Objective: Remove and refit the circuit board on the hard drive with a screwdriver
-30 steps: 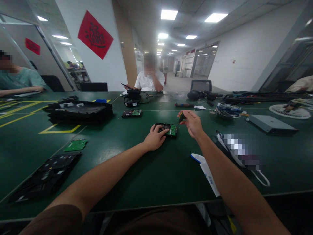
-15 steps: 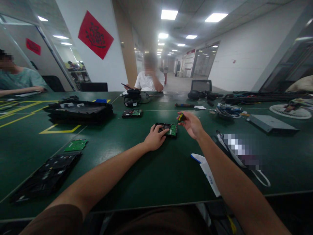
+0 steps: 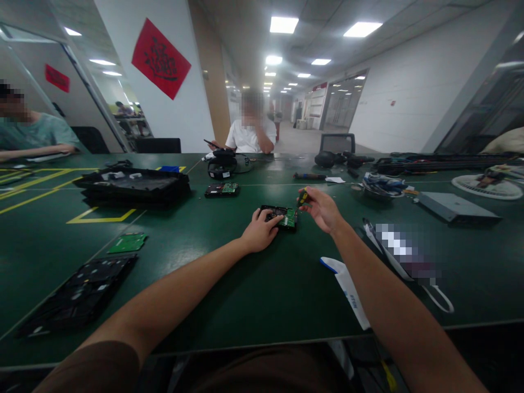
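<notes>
A hard drive (image 3: 291, 220) with its green circuit board facing up lies on the green table (image 3: 229, 295) in front of me. My left hand (image 3: 261, 230) grips its left end, fingers over the top and the index finger stretched onto the board. In my right hand (image 3: 321, 207), thumb and fingers are closed round the black and yellow handle of a screwdriver (image 3: 303, 197). The handle is upright and slightly tilted at the drive's right end. Its tip is too small to make out, so I cannot tell what it touches.
Another hard drive (image 3: 221, 189) lies farther back. Stacked black trays (image 3: 135, 188) stand at left, with a loose green circuit board (image 3: 127, 243) and a black frame (image 3: 77, 295) nearer. A grey metal box (image 3: 458, 207) is at right. A person (image 3: 250, 134) sits opposite.
The screwdriver handle has turned slightly in my right hand, showing its yellow marking differently. My left hand and the hard drive stay in place.
</notes>
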### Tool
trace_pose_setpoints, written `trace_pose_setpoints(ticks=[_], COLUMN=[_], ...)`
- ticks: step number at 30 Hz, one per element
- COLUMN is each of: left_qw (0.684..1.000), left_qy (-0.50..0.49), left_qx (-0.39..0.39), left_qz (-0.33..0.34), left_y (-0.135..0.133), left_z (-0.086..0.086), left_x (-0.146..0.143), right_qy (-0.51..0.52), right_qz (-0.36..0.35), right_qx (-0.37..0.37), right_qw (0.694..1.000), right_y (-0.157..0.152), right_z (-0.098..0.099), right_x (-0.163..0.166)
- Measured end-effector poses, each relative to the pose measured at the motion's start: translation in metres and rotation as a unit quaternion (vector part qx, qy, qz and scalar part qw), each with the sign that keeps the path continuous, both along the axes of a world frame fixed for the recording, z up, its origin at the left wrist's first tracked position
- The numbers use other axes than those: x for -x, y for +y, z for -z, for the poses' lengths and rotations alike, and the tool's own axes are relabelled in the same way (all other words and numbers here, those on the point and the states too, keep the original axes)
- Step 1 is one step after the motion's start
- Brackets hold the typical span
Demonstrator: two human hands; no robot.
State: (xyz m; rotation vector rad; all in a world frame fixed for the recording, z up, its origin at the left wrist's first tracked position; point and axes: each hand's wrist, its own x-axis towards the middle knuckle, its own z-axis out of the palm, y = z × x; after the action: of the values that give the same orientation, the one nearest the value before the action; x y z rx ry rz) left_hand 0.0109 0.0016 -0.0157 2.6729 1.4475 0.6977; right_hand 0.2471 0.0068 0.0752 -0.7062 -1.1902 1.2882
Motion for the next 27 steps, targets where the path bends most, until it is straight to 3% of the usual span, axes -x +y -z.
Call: trace_pose_setpoints(ticks=[11, 27], left_qw=[1.000, 1.000], left_qy=[0.007, -0.001], left_qx=[0.006, 0.022], left_qz=[-0.005, -0.009], left_y=[-0.0015, -0.0028], left_z=[-0.0015, -0.0029], left_x=[-0.0008, -0.0002], right_qy=[0.029, 0.001], right_qz=[-0.027, 0.037], right_qx=[0.024, 0.004], right_qw=[0.999, 0.999], right_y=[0.0037, 0.0066], right_z=[0.0027, 0.0027], right_x=[-0.0038, -0.0050])
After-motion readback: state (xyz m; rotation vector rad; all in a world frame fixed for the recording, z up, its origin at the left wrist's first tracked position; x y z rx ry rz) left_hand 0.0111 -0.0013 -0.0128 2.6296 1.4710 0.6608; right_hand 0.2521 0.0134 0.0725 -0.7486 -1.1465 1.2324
